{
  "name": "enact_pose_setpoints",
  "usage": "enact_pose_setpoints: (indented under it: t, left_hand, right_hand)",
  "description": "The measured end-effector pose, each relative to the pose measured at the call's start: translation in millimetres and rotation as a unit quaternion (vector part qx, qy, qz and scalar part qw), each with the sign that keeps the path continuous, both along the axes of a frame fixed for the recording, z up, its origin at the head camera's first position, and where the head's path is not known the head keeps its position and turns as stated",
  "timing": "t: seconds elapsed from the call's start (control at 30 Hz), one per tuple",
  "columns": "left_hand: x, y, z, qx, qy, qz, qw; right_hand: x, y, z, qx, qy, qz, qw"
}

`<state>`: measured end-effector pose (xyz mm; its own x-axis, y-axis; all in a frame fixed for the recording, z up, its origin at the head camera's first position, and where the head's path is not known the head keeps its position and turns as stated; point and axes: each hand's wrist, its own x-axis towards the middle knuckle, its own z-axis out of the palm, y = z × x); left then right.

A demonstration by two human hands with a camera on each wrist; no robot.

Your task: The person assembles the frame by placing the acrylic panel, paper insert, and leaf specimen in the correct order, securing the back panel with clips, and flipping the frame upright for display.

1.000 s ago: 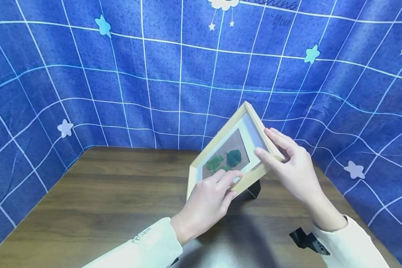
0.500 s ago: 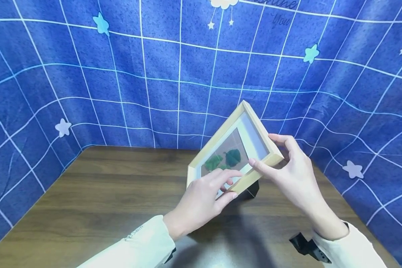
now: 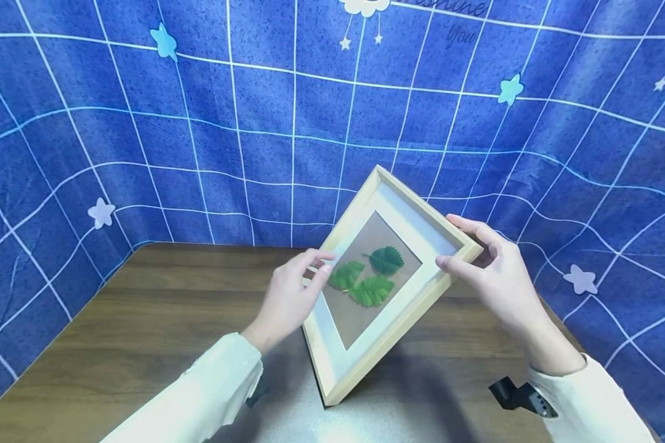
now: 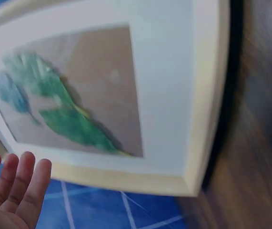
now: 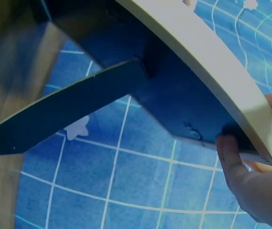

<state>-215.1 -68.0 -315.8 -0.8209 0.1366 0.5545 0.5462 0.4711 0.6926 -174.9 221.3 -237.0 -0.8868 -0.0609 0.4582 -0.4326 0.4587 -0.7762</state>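
A light wooden picture frame (image 3: 397, 329) stands tilted on one corner above the tabletop, its front facing me. Inside its white mat lie several green leaves (image 3: 372, 290) on a brown backing. My right hand (image 3: 493, 271) pinches the upper right corner, thumb on the front and fingers behind. The right wrist view shows the dark back panel (image 5: 174, 95) with a stand leg (image 5: 69, 105) swung out from it. My left hand (image 3: 289, 292) is at the left edge of the frame; in the left wrist view its fingers (image 4: 35, 188) are extended beside the wooden border, gripping nothing.
A brown wood-grain table (image 3: 199, 295) lies beneath. Behind it and at both sides hangs a blue curtain (image 3: 266, 135) with white grid lines and stars. A black strap device (image 3: 521, 397) sits at the right sleeve cuff.
My left hand has let go of the frame's lower edge and moved left to its other side. The frame has turned more toward me, with its lower corner now showing. The right hand keeps its grip.
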Motion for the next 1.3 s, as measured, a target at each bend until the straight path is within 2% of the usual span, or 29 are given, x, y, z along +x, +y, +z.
enact_pose_setpoints:
  t: [0.23, 0.33, 0.47, 0.67, 0.87, 1.03, 1.17, 1.3]
  left_hand:
    - [-25.1, -26.0, -13.7, -0.019, -0.038, 0.086, 0.9954]
    - [-33.5, -34.2, -18.4, -0.026, -0.060, 0.098, 0.9930]
    - [-41.8, -40.6, -23.8, -0.027, -0.081, 0.095, 0.9918]
    - [-48.4, -41.6, -29.9, -0.020, -0.098, 0.084, 0.9914]
    - [-51.6, -40.8, -33.4, -0.002, -0.139, 0.071, 0.9878]
    - [-53.4, -41.7, -36.6, 0.005, -0.190, 0.060, 0.9800]
    - [-56.4, -42.3, -40.4, 0.029, -0.240, 0.034, 0.9697]
    - [-60.9, -43.2, -44.6, 0.059, -0.259, 0.000, 0.9640]
  right_hand:
    - [-14.9, 14.7, 1.7, 0.026, -0.005, 0.014, 0.9996]
    - [-19.6, 20.0, 3.7, 0.028, -0.023, 0.026, 0.9990]
    - [-25.8, 26.0, 6.4, 0.025, -0.042, 0.050, 0.9976]
    - [-36.9, 35.1, 11.3, 0.024, -0.054, 0.092, 0.9940]
    - [-46.1, 40.6, 15.1, 0.033, -0.077, 0.105, 0.9909]
    - [-53.7, 43.5, 15.4, 0.019, -0.085, 0.132, 0.9874]
    - [-59.6, 46.7, 15.1, -0.012, -0.091, 0.174, 0.9804]
    - [-64.7, 50.4, 15.1, -0.044, -0.110, 0.211, 0.9702]
